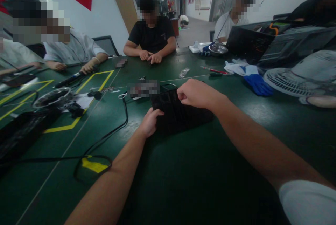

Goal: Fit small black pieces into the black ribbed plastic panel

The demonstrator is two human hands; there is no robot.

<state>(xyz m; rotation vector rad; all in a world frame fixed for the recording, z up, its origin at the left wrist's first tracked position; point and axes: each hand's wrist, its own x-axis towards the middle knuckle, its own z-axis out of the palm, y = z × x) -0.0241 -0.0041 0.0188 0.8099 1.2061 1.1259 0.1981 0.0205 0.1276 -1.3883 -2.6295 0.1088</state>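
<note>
A flat black wallet-like case (pixel 181 113) lies open at the middle of the green table, with dark folds and what look like pockets on its face. Its left edge is gripped by my left hand (pixel 151 121), thumb on top and fingers underneath. My right hand (pixel 198 93) is bent over the upper right part of the case, fingers curled closed against it. Whatever those fingertips pinch is hidden beneath the hand. Just beyond the case's far edge sits a small blurred-out item (pixel 144 89) with a white loop beside it.
Black cables (pixel 123 123) run across the table on my left, near yellow tape (pixel 94 164). A white fan (pixel 288 74), blue-and-white gloves (pixel 256 79), red-handled pliers (pixel 216 70) and a metal bowl (pixel 217 49) are to the right. A person (pixel 151 37) sits opposite; others sit at both sides.
</note>
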